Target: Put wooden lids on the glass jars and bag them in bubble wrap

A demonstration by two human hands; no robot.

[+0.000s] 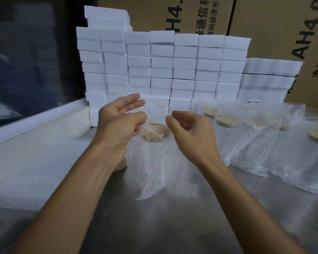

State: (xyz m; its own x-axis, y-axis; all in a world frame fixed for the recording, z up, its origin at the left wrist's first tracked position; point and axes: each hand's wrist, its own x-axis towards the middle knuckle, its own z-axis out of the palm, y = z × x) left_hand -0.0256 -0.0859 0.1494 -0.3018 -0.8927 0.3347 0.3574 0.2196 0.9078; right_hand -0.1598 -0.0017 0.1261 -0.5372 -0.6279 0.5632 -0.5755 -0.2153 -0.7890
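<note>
Foam blocks [162, 70] behind, perhaps bagged jars [228, 121].

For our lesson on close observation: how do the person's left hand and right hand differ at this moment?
The left hand pinches the edge of the bubble wrap bag over the wooden lid; the right hand seems to hold nothing. The left hand's upper fingers are spread; the right hand's are loosely curled. Both are raised above the metal table.
</note>
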